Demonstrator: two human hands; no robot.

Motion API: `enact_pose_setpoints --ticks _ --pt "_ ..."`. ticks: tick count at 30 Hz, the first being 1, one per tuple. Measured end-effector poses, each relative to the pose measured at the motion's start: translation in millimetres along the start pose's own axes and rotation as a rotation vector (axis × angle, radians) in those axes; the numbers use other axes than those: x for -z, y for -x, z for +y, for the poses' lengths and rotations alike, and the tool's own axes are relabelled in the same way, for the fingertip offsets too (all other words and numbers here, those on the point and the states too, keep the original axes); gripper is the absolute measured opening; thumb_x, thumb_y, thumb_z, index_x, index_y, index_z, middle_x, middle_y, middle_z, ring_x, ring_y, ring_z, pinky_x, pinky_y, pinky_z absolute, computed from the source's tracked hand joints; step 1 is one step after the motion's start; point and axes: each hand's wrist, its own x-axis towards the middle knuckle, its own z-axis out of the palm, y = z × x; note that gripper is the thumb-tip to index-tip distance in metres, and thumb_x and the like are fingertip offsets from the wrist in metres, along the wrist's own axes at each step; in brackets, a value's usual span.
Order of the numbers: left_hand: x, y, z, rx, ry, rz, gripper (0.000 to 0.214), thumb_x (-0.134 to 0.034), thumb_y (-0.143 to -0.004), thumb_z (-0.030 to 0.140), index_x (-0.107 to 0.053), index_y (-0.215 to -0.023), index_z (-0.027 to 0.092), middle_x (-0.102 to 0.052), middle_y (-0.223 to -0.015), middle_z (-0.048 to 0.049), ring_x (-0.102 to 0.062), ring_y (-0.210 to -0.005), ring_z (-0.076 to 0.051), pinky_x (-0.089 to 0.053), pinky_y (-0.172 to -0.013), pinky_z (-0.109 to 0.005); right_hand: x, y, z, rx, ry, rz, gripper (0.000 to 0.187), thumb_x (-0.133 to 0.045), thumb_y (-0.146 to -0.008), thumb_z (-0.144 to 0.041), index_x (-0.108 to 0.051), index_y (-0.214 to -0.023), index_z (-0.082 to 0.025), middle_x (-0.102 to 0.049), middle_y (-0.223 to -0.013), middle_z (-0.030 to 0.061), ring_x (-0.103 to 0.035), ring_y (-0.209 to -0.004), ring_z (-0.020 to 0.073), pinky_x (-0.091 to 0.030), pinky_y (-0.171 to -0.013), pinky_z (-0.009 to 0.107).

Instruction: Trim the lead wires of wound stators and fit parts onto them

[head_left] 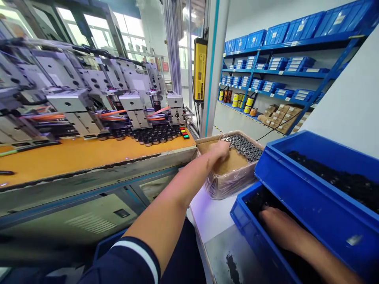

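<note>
My left hand (221, 151) reaches far forward into a plastic-wrapped cardboard box (227, 185), right beside a heap of small black and silver parts (244, 146). Its fingers point away from me and are hidden. My right hand (276, 228) lies inside the lower blue bin (251, 232), palm down among small dark parts. Its fingertips are buried in the dark, so what they hold does not show.
A second blue bin (299, 185) of black parts sits stacked above the lower one. To the left stands a machine (97, 94) on an orange worktop (89, 156). Blue shelves (284, 75) with bins line the back wall. A yellow sensor bar (200, 69) hangs on a post.
</note>
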Motion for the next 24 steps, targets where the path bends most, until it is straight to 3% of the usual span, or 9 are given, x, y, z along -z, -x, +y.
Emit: enact_pose_setpoints --ticks 6,10,14,16,18,21,24 --pt "-5.6 -6 3 0.03 0.108 0.021 0.033 -0.06 -0.092 0.034 -0.059 -0.119 0.015 -0.062 -0.121 -0.0102 -0.063 -0.105 -0.023 -0.055 -0.089 -0.043 7 2 -9 -0.013 0.045 -0.089 0.028 -0.046 -0.086 -0.006 -0.072 -0.081 -0.014 -0.072 -0.096 0.0162 -0.07 -0.093 0.0259 -0.052 -0.084 0.033" --pt "5.7 24 10 -0.042 0.233 0.102 0.029 -0.059 -0.092 0.033 -0.061 -0.116 0.016 -0.063 -0.118 -0.0093 -0.063 -0.103 -0.021 -0.055 -0.088 -0.043 10 5 -11 -0.01 0.064 -0.101 0.035 -0.042 -0.086 -0.006 -0.074 -0.091 -0.016 -0.07 -0.109 0.0179 -0.067 -0.106 0.028 -0.051 -0.092 0.038" --pt "19.1 108 10 -0.188 0.423 0.245 0.034 -0.063 -0.089 0.021 -0.06 -0.121 0.014 -0.066 -0.11 -0.007 -0.063 -0.098 -0.018 -0.052 -0.091 -0.035 4 4 -3 -0.028 0.103 0.003 0.027 -0.048 -0.083 -0.01 -0.074 -0.087 -0.017 -0.068 -0.115 0.0182 -0.065 -0.112 0.0297 -0.051 -0.093 0.038" --pt "18.1 165 5 -0.254 0.527 0.298 0.037 -0.063 -0.088 0.021 -0.06 -0.124 0.015 -0.067 -0.108 -0.0058 -0.062 -0.09 -0.014 -0.051 -0.085 -0.026 -2 2 5 -0.022 0.127 0.049 0.026 -0.048 -0.084 -0.012 -0.073 -0.084 -0.017 -0.07 -0.107 0.0177 -0.068 -0.102 0.0289 -0.053 -0.086 0.037" --pt "9.6 224 -5 -0.274 0.616 0.339 0.028 -0.065 -0.086 0.023 -0.067 -0.113 0.014 -0.067 -0.101 -0.0069 -0.06 -0.081 -0.013 -0.051 -0.076 -0.024 -5 0 12 0.031 0.139 0.144 0.027 -0.045 -0.085 -0.015 -0.071 -0.079 -0.018 -0.071 -0.092 0.0143 -0.07 -0.083 0.0255 -0.054 -0.075 0.035" --pt "-10.1 295 -19 -0.272 1.028 0.427 0.025 -0.071 -0.08 0.024 -0.07 -0.104 0.013 -0.066 -0.101 -0.0092 -0.056 -0.074 -0.011 -0.05 -0.071 -0.025 0 0 8 0.196 0.095 0.484 0.026 -0.046 -0.088 -0.025 -0.069 -0.078 -0.019 -0.069 -0.081 0.0091 -0.068 -0.071 0.0225 -0.053 -0.067 0.035" --pt "-24.0 337 -25 -0.237 1.358 0.447 0.028 -0.079 -0.073 0.022 -0.073 -0.099 0.015 -0.065 -0.103 -0.0094 -0.056 -0.074 -0.01 -0.049 -0.07 -0.024 16 8 -29 0.378 -0.017 0.805 0.021 -0.052 -0.092 -0.033 -0.068 -0.091 -0.019 -0.069 -0.09 0.0066 -0.068 -0.08 0.0217 -0.054 -0.077 0.036"
